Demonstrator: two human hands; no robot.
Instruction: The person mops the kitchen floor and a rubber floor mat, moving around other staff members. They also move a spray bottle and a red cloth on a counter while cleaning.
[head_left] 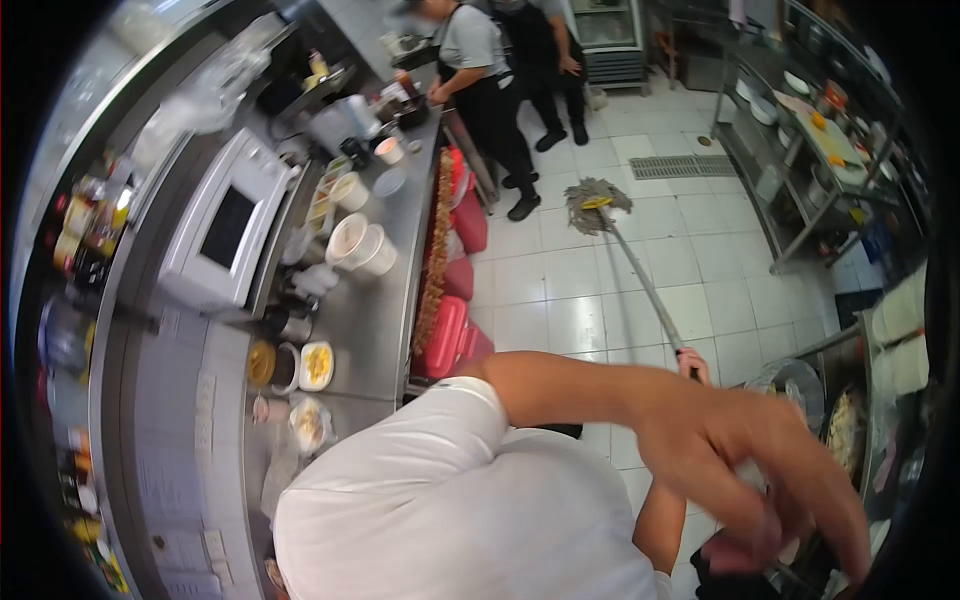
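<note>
My left arm, in a short white sleeve, reaches across the view close to the camera. At its end, my left hand (735, 450) is loosely bent, its fingers apart and smeared by motion, and I see nothing in it. Behind that forearm, my right hand (693, 367) is closed around the upper part of a mop handle (645, 280); most of my right arm is hidden. The handle runs down to a grey string mop head (598, 204) with a yellow clamp, lying on the white tiled floor (575, 320).
Two people in dark aprons (490, 110) stand at the far end. Along the left runs a steel counter (365, 310) with tubs and a microwave (228, 220). Red bins (445, 340) sit beneath it. A floor drain grate (682, 167) and steel shelving (800, 215) are at right.
</note>
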